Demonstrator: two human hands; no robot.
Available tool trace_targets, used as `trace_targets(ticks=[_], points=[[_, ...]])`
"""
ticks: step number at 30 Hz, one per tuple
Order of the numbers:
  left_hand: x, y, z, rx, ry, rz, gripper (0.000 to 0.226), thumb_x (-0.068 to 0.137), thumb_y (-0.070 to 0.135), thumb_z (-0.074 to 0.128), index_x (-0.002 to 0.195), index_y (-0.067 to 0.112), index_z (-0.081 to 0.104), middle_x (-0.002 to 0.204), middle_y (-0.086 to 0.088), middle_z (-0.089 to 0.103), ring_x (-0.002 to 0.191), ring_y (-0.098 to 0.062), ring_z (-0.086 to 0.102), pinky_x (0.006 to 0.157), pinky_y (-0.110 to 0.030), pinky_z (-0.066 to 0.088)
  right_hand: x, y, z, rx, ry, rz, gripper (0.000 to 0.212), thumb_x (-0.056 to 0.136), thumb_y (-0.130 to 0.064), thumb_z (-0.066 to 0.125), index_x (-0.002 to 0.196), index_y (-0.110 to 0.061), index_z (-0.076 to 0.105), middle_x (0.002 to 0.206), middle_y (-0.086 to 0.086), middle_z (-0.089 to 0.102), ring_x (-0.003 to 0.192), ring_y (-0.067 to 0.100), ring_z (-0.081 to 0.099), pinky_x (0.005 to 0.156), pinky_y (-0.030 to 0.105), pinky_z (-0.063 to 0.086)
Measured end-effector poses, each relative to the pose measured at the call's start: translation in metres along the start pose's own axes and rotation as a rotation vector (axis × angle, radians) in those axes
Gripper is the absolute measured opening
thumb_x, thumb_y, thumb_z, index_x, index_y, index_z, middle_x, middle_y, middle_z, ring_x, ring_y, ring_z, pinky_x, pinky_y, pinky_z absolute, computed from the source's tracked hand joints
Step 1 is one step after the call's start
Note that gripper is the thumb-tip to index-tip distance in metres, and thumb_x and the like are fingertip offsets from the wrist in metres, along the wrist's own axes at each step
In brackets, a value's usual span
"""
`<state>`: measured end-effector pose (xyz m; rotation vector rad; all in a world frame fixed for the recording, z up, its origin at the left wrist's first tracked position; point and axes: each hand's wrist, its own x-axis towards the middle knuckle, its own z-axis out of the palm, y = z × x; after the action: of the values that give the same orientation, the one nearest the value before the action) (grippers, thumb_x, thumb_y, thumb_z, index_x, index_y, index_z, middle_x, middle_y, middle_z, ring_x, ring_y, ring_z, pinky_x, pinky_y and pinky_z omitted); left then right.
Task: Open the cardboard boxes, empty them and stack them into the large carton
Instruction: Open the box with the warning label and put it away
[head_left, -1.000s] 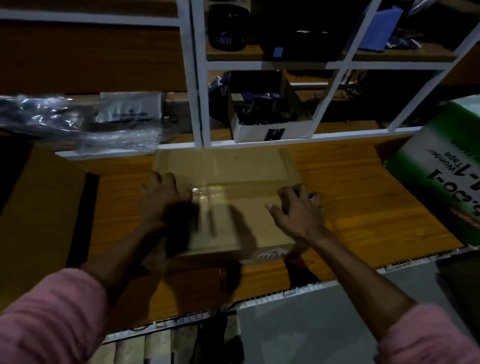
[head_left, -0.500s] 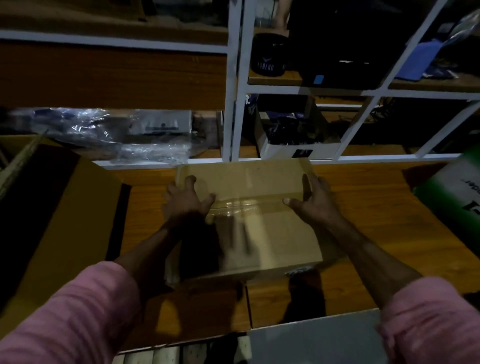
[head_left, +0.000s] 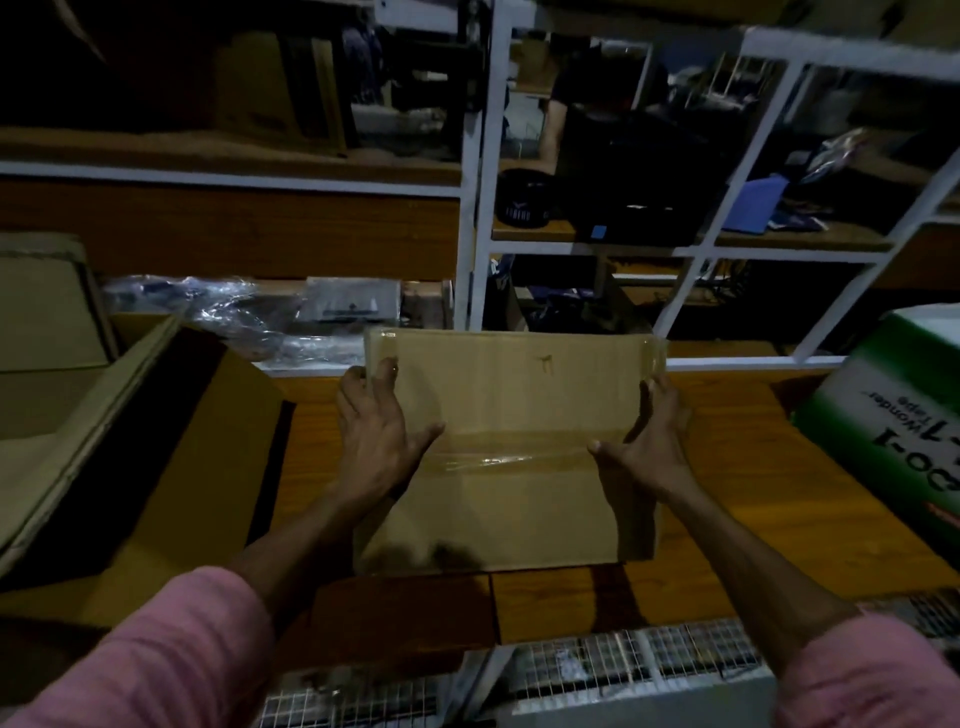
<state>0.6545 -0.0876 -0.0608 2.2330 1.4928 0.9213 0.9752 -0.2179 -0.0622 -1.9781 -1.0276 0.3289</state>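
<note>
Cardboard box up between both hands above the wooden desk, taped seam across its face, far edge level with the shelf rail

Left hand clamped on the left edge, fingers curled over the top corner, thumb spread along the tape

Right hand gripping the right edge, thumb laid on the tape, fingers wrapped behind and out of sight

Large carton open at the left, its near wall just beside the left forearm, flap leaning outward; dark inside, contents impossible to make out

Green and white tape carton at the right, tilted, cut off by the frame edge, well apart from the held box

Bare wooden desk on both sides of the box and in front of it, with a strip of wire mesh along the near edge

White shelf frame behind, crumpled clear plastic on the lower shelf at the left; everything on the upper shelves too dark to tell apart

Underside of the box hidden, so contact with the desk cannot be judged

Pink sleeves cut off at the bottom corners
</note>
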Motion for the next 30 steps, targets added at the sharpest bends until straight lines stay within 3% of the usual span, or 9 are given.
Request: trace_targets(ticks=[4, 7, 11, 14, 20, 22, 25, 28, 30], points=[[-0.026, 0.015, -0.027, 0.051, -0.016, 0.016, 0.119, 0.078, 0.054, 0.080, 0.152, 0.037, -0.011, 0.158, -0.024, 0.010, 0.137, -0.045, 0.023, 0.109, -0.057, 0.034, -0.033, 0.000, -0.017, -0.039, -0.064, -0.031, 0.133, 0.063, -0.037, 0.096, 0.155, -0.045, 0.001, 0.154, 0.010, 0.016, 0.143, 0.042, 0.025, 0.108, 0.060, 0.039], [-0.046, 0.025, -0.042, 0.050, -0.004, 0.014, 0.111, 0.087, 0.057, 0.068, 0.156, 0.035, -0.016, 0.160, -0.022, 0.012, 0.138, -0.045, 0.025, 0.108, -0.058, 0.034, -0.057, -0.001, -0.028, -0.011, -0.075, -0.039, 0.121, 0.072, -0.055, 0.086, 0.157, -0.040, 0.002, 0.155, 0.013, 0.015, 0.142, 0.044, 0.025, 0.109, 0.059, 0.036], [-0.059, 0.039, -0.060, 0.049, 0.029, -0.012, 0.086, 0.098, 0.058, 0.049, 0.158, 0.038, -0.008, 0.149, -0.023, 0.026, 0.129, -0.044, 0.036, 0.094, -0.054, 0.042, -0.078, -0.009, -0.045, -0.005, -0.039, -0.025, 0.095, 0.088, -0.059, 0.069, 0.158, -0.039, 0.009, 0.154, 0.012, 0.015, 0.138, 0.043, 0.033, 0.098, 0.046, 0.041], [-0.061, 0.051, -0.076, 0.098, 0.039, 0.013, 0.070, 0.101, 0.056, 0.042, 0.160, 0.034, 0.012, 0.139, -0.023, 0.034, 0.120, -0.043, 0.042, 0.086, -0.042, 0.039, -0.078, -0.018, -0.058, -0.045, -0.007, -0.055, 0.084, 0.083, -0.072, 0.056, 0.153, -0.038, 0.024, 0.155, 0.008, 0.015, 0.136, 0.041, 0.037, 0.093, 0.046, 0.045], [-0.052, 0.065, -0.088, 0.137, -0.015, -0.034, 0.065, 0.100, 0.061, 0.040, 0.153, 0.025, 0.031, 0.156, -0.018, 0.024, 0.135, -0.046, 0.040, 0.100, -0.055, 0.044, -0.069, -0.036, -0.083, -0.058, 0.070, -0.126, 0.063, 0.096, -0.062, 0.052, 0.147, -0.025, 0.044, 0.153, 0.006, 0.020, 0.134, 0.034, 0.040, 0.097, 0.048, 0.052], [-0.047, 0.068, -0.088, 0.157, -0.117, -0.075, 0.072, 0.098, 0.065, 0.042, 0.155, 0.024, 0.027, 0.162, -0.016, 0.017, 0.137, -0.048, 0.040, 0.104, -0.058, 0.042, -0.063, -0.043, -0.089, -0.104, 0.059, -0.115, 0.064, 0.096, -0.062, 0.050, 0.143, -0.019, 0.049, 0.150, 0.009, 0.024, 0.131, 0.033, 0.044, 0.096, 0.041, 0.051], [-0.045, 0.065, -0.084, 0.177, -0.346, -0.143, 0.089, 0.092, 0.077, 0.039, 0.160, 0.025, 0.015, 0.169, -0.009, 0.000, 0.143, -0.047, 0.035, 0.111, -0.058, 0.036, -0.055, -0.053, -0.094, -0.298, -0.163, -0.083, 0.070, 0.095, -0.059, 0.057, 0.150, -0.019, 0.043, 0.155, 0.015, 0.025, 0.137, 0.038, 0.039, 0.100, 0.041, 0.043], [-0.039, 0.060, -0.084, 0.212, -0.469, -0.154, 0.108, 0.078, 0.092, 0.031, 0.162, 0.028, 0.007, 0.169, -0.011, 0.001, 0.145, -0.046, 0.032, 0.115, -0.059, 0.035, -0.042, -0.057, -0.100, -0.391, -0.338, -0.025, 0.107, 0.081, -0.064, 0.072, 0.162, -0.029, 0.013, 0.169, 0.011, 0.001, 0.150, 0.043, 0.019, 0.115, 0.057, 0.033], [-0.032, 0.058, -0.086, 0.197, -0.509, -0.158, 0.116, 0.071, 0.092, 0.037, 0.162, 0.028, 0.004, 0.169, -0.013, 0.001, 0.145, -0.046, 0.032, 0.116, -0.059, 0.034, -0.031, -0.064, -0.105, -0.426, -0.427, 0.029, 0.128, 0.070, -0.068, 0.077, 0.163, -0.030, -0.004, 0.171, 0.009, -0.008, 0.154, 0.040, 0.011, 0.120, 0.059, 0.023]])
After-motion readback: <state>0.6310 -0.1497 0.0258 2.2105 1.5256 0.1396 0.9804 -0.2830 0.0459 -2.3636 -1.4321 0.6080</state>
